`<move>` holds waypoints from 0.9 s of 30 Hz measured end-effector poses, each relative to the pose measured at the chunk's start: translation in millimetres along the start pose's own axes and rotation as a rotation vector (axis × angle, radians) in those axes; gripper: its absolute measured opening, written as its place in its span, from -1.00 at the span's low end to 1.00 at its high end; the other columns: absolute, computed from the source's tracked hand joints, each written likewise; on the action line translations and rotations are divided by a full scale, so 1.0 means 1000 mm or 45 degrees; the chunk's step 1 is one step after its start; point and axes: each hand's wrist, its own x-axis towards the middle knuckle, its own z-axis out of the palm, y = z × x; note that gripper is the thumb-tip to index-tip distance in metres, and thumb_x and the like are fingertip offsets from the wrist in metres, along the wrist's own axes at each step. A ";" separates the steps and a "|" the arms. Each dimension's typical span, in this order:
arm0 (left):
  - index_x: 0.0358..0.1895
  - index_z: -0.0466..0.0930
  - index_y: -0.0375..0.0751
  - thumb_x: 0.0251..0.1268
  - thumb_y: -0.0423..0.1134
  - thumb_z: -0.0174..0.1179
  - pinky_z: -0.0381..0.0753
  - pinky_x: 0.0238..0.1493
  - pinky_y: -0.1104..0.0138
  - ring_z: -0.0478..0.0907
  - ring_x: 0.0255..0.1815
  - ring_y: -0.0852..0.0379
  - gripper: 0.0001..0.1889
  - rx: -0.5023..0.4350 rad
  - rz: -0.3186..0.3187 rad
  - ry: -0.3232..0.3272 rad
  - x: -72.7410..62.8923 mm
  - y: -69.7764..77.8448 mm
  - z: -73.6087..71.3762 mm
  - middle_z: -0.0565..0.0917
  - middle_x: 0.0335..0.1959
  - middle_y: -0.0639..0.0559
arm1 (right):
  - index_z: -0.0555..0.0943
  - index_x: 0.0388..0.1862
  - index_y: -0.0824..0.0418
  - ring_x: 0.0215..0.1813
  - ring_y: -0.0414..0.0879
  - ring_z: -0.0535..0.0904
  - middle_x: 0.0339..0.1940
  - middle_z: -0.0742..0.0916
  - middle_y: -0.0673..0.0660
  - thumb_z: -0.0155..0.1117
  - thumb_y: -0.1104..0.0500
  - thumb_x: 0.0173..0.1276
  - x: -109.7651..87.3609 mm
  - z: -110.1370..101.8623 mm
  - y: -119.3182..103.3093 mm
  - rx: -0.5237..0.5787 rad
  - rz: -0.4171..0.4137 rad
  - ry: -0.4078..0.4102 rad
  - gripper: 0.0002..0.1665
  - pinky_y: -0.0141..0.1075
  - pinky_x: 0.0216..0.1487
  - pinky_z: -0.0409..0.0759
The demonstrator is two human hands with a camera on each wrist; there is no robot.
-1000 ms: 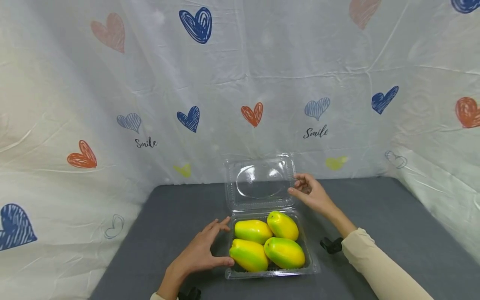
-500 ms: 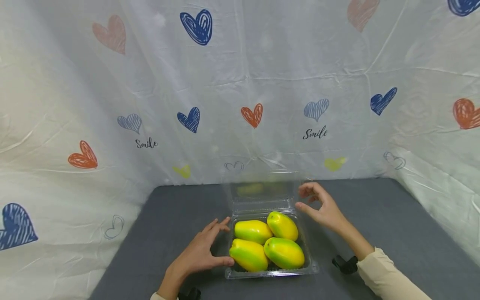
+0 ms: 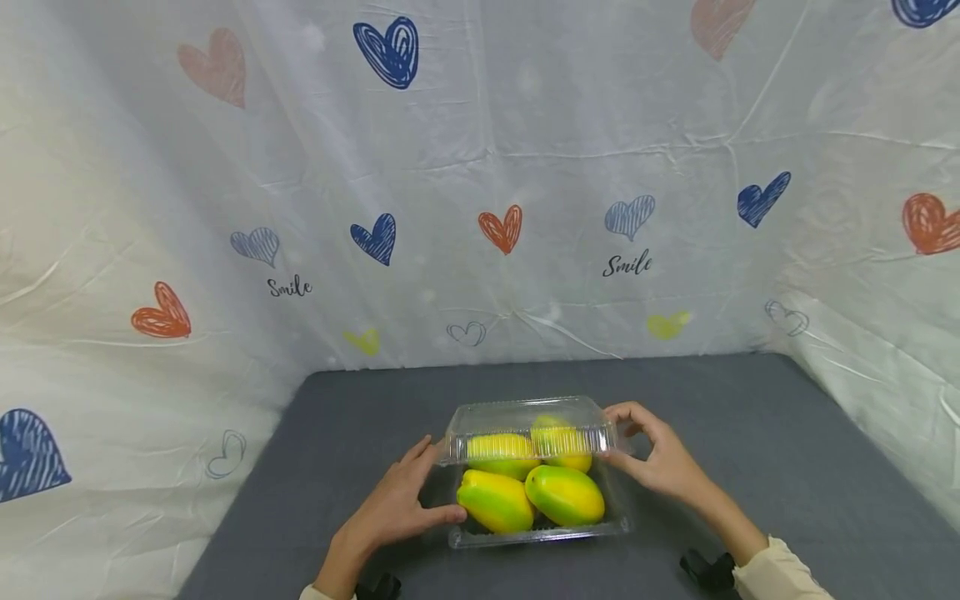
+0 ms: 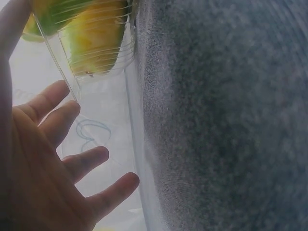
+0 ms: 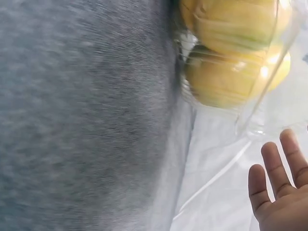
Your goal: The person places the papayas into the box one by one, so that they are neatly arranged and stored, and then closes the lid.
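Note:
A clear plastic clamshell container stands on the table with several glossy yellow-green oval fruits in it. Its hinged lid slants over the rear fruits, while the front ones lie uncovered. At the container's left side is my left hand, its thumb by the front fruit. The left wrist view has that hand's fingers spread, some at the plastic edge. My right hand holds the lid's right edge between thumb and forefinger. Several straight fingers show in the right wrist view; that thumb is hidden there.
A dark grey cloth covers the table. Behind and at both sides hangs a pale curtain printed with hearts and the word Smile. A black strap sits near the right wrist.
The lid has swung from upright down and forward over the rear fruits. My right hand has come lower and towards me with it. The left hand has stayed almost in place.

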 end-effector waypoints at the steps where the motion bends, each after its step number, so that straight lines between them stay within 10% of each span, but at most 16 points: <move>1: 0.61 0.15 0.22 0.13 0.42 0.32 0.24 0.31 -0.49 0.07 0.64 -0.35 -0.01 0.001 -0.006 0.005 0.000 0.000 0.000 0.13 0.66 -0.10 | 0.57 0.00 0.08 0.08 -0.32 0.55 0.10 0.70 0.08 0.52 0.28 0.23 -0.001 0.001 0.001 0.009 -0.015 -0.008 -0.59 -0.22 0.00 0.57; 9: 0.56 0.14 0.43 0.23 0.36 0.29 0.20 0.35 -0.49 -0.06 0.71 -0.19 -0.15 -0.008 0.062 0.025 0.002 -0.002 0.000 0.15 0.65 0.25 | 0.52 -0.12 -0.04 0.21 -0.27 0.51 0.25 0.66 0.13 0.49 0.25 0.29 -0.009 0.003 0.012 0.000 -0.030 -0.098 -0.66 -0.13 0.00 0.51; 18: 0.57 0.12 0.39 0.34 0.34 0.19 0.18 0.37 -0.48 -0.02 0.69 -0.21 -0.22 -0.062 0.048 -0.057 -0.001 -0.004 -0.005 0.09 0.68 0.16 | 0.60 -0.02 0.03 0.20 -0.42 0.49 0.26 0.65 0.16 0.11 0.36 0.54 -0.010 -0.001 0.014 0.047 0.005 -0.127 -0.75 -0.28 -0.03 0.59; 27: 0.59 0.06 0.09 0.70 -0.01 -0.15 0.44 0.37 -0.22 0.30 0.54 -0.29 -0.48 -0.370 0.132 -0.050 -0.008 0.005 -0.028 0.30 0.57 -0.21 | 0.54 0.24 0.10 0.19 -0.39 0.50 0.28 0.62 0.19 -0.01 0.22 0.64 -0.014 -0.011 -0.003 0.106 0.109 -0.270 -0.69 -0.26 0.00 0.61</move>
